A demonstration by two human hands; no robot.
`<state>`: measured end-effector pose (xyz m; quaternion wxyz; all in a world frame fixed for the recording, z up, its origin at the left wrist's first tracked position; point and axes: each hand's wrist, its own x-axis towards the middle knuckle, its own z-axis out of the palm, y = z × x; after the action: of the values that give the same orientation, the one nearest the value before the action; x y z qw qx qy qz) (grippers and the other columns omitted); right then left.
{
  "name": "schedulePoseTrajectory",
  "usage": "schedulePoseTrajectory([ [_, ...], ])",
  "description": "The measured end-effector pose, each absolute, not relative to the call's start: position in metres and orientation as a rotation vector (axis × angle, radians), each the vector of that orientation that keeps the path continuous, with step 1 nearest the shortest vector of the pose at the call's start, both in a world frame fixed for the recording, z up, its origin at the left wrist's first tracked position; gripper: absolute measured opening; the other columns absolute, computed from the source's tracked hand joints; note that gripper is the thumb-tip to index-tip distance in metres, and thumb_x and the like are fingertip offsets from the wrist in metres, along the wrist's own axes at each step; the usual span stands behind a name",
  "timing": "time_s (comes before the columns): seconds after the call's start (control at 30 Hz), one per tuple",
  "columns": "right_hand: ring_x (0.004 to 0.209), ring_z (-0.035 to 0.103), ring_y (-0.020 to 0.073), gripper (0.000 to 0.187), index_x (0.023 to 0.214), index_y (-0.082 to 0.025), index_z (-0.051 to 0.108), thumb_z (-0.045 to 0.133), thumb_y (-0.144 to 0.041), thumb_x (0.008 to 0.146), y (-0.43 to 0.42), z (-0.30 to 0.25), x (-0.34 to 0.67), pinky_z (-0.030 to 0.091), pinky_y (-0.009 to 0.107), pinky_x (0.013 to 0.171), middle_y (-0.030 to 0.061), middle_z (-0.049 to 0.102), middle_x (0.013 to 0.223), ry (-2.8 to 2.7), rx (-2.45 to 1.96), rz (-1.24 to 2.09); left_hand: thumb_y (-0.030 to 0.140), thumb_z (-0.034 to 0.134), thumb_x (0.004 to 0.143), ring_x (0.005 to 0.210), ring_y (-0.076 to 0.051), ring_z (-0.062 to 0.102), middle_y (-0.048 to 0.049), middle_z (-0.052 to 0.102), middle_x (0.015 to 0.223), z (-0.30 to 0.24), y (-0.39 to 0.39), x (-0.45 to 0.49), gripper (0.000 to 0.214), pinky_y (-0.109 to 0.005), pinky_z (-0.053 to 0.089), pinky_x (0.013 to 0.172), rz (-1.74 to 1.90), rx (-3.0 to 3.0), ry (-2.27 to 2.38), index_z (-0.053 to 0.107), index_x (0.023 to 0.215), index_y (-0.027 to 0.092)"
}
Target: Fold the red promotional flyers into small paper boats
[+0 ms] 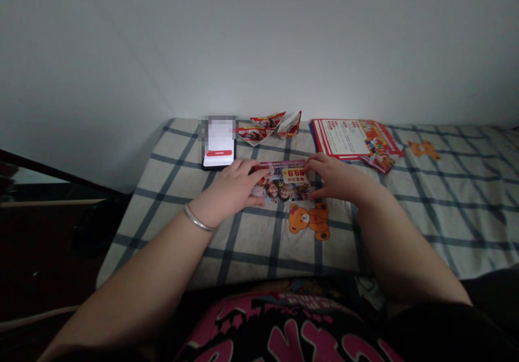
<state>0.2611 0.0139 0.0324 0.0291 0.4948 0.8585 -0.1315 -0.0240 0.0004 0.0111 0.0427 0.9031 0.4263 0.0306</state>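
Note:
A printed flyer (279, 189) with a photo of people and a yellow price box lies flat on the checked cloth, its print upside down to me. My left hand (233, 189), with a silver bangle at the wrist, grips its left edge between thumb and fingers. At the opposite short edge, my right hand (338, 179) pinches the flyer the same way. Just below it, an orange teddy bear print (308, 221) shows on the cloth. The undersides of the fingertips are hidden.
Beyond my left hand lies a phone (219, 135) with a lit, partly blurred screen. Folded red flyers (259, 132) stand near the wall (259, 43). A stack of red-and-white leaflets (344, 138) sits at right, with a small card (379, 162) against it. The checked cloth (251, 254) covers the surface.

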Motion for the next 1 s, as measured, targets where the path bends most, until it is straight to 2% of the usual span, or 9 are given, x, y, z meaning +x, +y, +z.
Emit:
schedulePoseTrajectory([
  [0.23, 0.118, 0.059, 0.0273, 0.057, 0.122, -0.023, 0.060, 0.080, -0.035, 0.070, 0.017, 0.028, 0.265, 0.051, 0.040, 0.101, 0.0105, 0.053, 0.133, 2.705, 1.511, -0.465, 0.039, 0.071, 0.085, 0.124, -0.028, 0.048, -0.0078, 0.052, 0.139, 0.015, 0.007, -0.037, 0.056, -0.042, 0.042, 0.106, 0.127, 2.743, 1.166, 0.054, 0.138, 0.029],
  [0.37, 0.113, 0.060, 0.0281, 0.060, 0.123, -0.021, 0.058, 0.079, -0.044, 0.072, 0.015, 0.028, 0.260, 0.052, 0.042, 0.097, 0.0120, 0.054, 0.129, 2.690, 1.548, -0.437, 0.036, 0.067, 0.087, 0.122, -0.030, 0.050, -0.0102, 0.056, 0.134, 0.017, 0.000, -0.027, 0.048, -0.044, 0.044, 0.105, 0.165, 2.840, 1.182, 0.059, 0.133, 0.022],
  [0.5, 0.117, 0.058, 0.0312, 0.067, 0.128, -0.017, 0.056, 0.079, -0.045, 0.071, 0.008, 0.030, 0.250, 0.051, 0.045, 0.099, 0.0152, 0.054, 0.129, 2.676, 1.589, -0.346, 0.034, 0.064, 0.090, 0.126, -0.031, 0.050, -0.0136, 0.058, 0.133, 0.013, -0.008, -0.011, 0.041, -0.044, 0.044, 0.107, 0.218, 2.910, 1.126, 0.062, 0.126, 0.013],
  [0.77, 0.124, 0.047, 0.0355, 0.047, 0.112, -0.020, 0.066, 0.075, -0.046, 0.073, -0.005, 0.032, 0.236, 0.045, 0.052, 0.104, 0.0151, 0.052, 0.136, 2.853, 1.428, -0.016, 0.032, 0.061, 0.094, 0.115, -0.026, 0.058, -0.0101, 0.065, 0.124, 0.007, -0.008, 0.002, 0.025, -0.041, 0.050, 0.099, 0.230, 2.962, 0.942, 0.067, 0.112, 0.015],
  [0.87, 0.126, 0.046, 0.0347, 0.039, 0.109, -0.019, 0.067, 0.071, -0.037, 0.076, -0.009, 0.031, 0.231, 0.045, 0.050, 0.104, 0.0155, 0.051, 0.138, 2.901, 1.352, -0.033, 0.031, 0.059, 0.094, 0.114, -0.027, 0.058, -0.0103, 0.066, 0.122, 0.008, -0.008, 0.002, 0.024, -0.042, 0.050, 0.099, 0.242, 2.943, 0.933, 0.068, 0.110, 0.014],
  [1.0, 0.126, 0.047, 0.0319, 0.037, 0.114, -0.017, 0.063, 0.064, -0.029, 0.079, -0.008, 0.026, 0.227, 0.046, 0.047, 0.103, 0.0155, 0.052, 0.137, 2.933, 1.266, -0.161, 0.032, 0.062, 0.091, 0.115, -0.028, 0.058, -0.0102, 0.066, 0.121, 0.006, -0.007, 0.001, 0.024, -0.043, 0.050, 0.100, 0.263, 2.919, 0.948, 0.068, 0.107, 0.015],
])
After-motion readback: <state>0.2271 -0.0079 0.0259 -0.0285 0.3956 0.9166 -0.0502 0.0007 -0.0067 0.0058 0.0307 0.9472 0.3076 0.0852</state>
